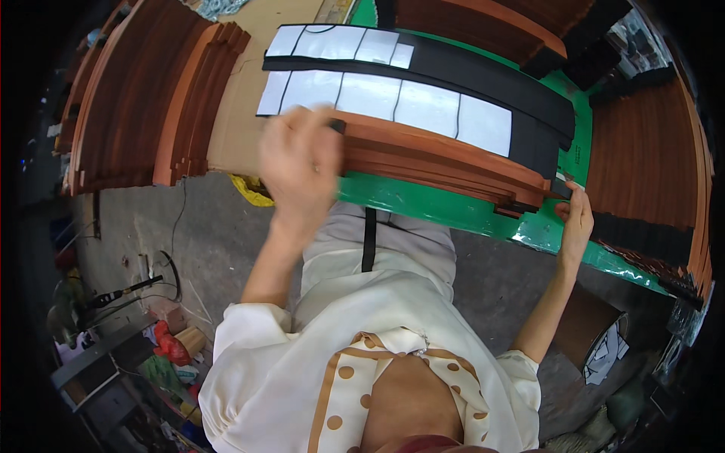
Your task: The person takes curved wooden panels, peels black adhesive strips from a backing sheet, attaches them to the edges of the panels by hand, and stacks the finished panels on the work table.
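Reddish-brown wood-look strips (430, 157) lie stacked in front of me on a green-covered tabletop (423, 198). At the right end of the stack, my right hand (575, 219) pinches the tip of one strip between thumb and fingers. My left hand (302, 162) hovers by the stack's left end, smeared by motion, with its fingers seemingly bent. Next to those fingers shows a small black end piece (337, 127); whether they touch it is unclear. Behind the stack, white rectangular sheets (430, 106) lie in rows on long black panels (483, 79).
More brown strips (136, 83) are piled high at the left, beside tan cardboard (234, 136). Another tall pile (642, 143) stands at the right, with further strips (491, 26) at the back. On the floor, a brown bin (589, 325) holds white scraps.
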`<control>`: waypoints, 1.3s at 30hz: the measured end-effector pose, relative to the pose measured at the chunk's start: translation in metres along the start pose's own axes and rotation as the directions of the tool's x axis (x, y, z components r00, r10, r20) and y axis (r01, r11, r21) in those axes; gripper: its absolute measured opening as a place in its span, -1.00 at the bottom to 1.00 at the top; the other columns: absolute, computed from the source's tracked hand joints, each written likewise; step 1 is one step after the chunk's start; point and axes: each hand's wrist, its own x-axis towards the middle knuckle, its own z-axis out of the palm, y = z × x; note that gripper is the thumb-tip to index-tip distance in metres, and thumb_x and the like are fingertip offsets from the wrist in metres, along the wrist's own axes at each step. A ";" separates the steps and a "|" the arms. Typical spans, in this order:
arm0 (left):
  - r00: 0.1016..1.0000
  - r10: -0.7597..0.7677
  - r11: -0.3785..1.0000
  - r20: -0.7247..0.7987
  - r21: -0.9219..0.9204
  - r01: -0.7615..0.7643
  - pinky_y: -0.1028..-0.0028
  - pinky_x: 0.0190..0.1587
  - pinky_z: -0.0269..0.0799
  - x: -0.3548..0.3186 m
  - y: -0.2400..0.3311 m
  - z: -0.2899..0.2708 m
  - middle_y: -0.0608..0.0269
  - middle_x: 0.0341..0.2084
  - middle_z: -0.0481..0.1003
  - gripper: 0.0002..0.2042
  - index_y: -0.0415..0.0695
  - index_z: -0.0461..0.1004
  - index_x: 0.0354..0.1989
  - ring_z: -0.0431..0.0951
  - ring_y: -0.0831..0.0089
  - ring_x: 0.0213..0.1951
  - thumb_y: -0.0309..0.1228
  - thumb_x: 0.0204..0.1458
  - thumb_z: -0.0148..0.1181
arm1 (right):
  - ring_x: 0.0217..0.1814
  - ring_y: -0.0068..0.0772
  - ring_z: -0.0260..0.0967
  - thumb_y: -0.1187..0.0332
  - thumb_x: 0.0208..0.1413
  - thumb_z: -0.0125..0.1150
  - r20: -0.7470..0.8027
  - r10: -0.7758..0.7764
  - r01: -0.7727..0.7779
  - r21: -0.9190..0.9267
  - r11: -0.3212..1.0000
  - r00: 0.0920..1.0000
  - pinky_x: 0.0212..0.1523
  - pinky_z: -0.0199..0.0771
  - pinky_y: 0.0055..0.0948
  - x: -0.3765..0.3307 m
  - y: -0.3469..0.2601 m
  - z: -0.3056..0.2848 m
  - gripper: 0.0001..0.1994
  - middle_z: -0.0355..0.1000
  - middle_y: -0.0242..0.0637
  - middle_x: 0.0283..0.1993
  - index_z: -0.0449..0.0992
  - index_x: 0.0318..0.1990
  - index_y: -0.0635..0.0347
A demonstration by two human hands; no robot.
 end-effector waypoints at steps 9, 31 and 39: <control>0.735 -0.435 0.657 0.521 -0.375 0.654 0.56 -0.11 0.38 -0.025 -0.055 -0.016 0.22 -0.29 0.52 -0.81 -0.33 0.52 -0.18 0.48 0.53 -0.21 -0.45 0.15 0.08 | -0.03 -0.49 0.39 0.33 0.27 -0.02 0.059 -0.010 -0.011 0.344 0.939 0.998 -0.02 0.40 -0.50 -0.007 -0.003 -0.003 -0.70 0.44 -0.22 0.00 0.46 0.01 0.37; 0.929 -0.368 0.929 0.042 0.065 0.365 0.44 -0.04 0.37 -0.038 -0.134 -0.083 0.15 -0.24 0.52 -0.83 -0.24 0.52 -0.24 0.51 0.32 -0.12 -0.62 -0.04 0.15 | -0.18 -0.15 0.46 0.47 -0.02 0.10 0.153 -0.974 0.132 0.983 0.131 -0.170 -0.23 0.48 -0.17 -0.107 -0.254 0.131 -0.88 0.48 -0.19 -0.15 0.53 -0.31 0.21; 0.782 -0.526 0.592 -0.335 0.515 0.620 0.28 0.10 0.24 -0.072 -0.221 -0.154 -0.17 0.01 0.36 -0.40 -0.33 0.33 0.04 0.33 0.10 0.09 -0.21 -0.12 0.37 | -0.58 -0.41 0.35 0.34 -0.14 0.39 -0.218 -0.943 0.225 0.961 -0.162 0.251 -0.60 0.43 -0.54 -0.144 -0.264 0.173 -0.80 0.41 -0.28 -0.49 0.52 -0.52 0.30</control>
